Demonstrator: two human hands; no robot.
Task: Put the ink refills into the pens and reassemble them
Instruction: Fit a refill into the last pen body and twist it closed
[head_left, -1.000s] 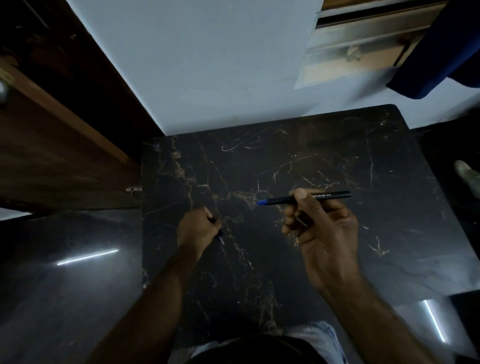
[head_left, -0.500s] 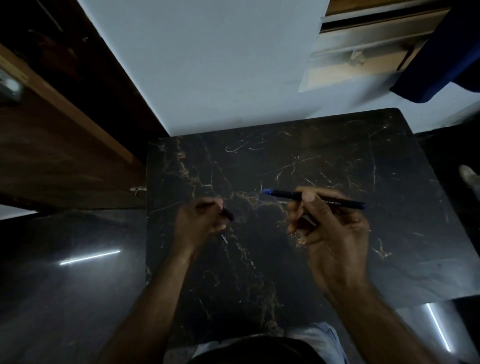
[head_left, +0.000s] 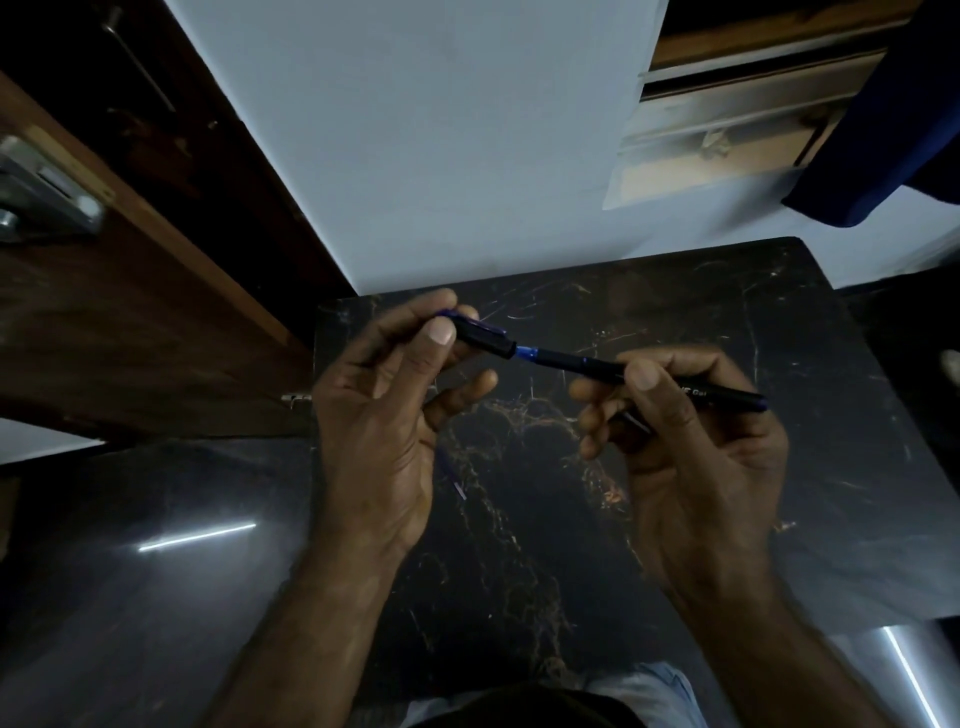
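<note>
My right hand (head_left: 691, 447) grips a black pen (head_left: 587, 364) by its barrel, blue tip pointing left. My left hand (head_left: 384, 410) holds the black pen cap (head_left: 483, 336) between thumb and fingers, its mouth over the pen's blue tip. Both are raised above the dark marble table (head_left: 727, 322). A second dark part (head_left: 631, 418) is tucked under my right fingers, mostly hidden. On the table below my left palm lies a thin ink refill (head_left: 453, 478), partly hidden.
A white wall (head_left: 441, 145) rises behind the table. A dark wooden door (head_left: 119, 312) with a metal lock stands at the left, blue cloth (head_left: 893, 119) hangs at the top right, and glossy dark floor (head_left: 156, 571) surrounds the table.
My left hand rose from the table with the cap and brought it onto the pen's blue tip. My right hand lifted the pen higher and toward the left hand.
</note>
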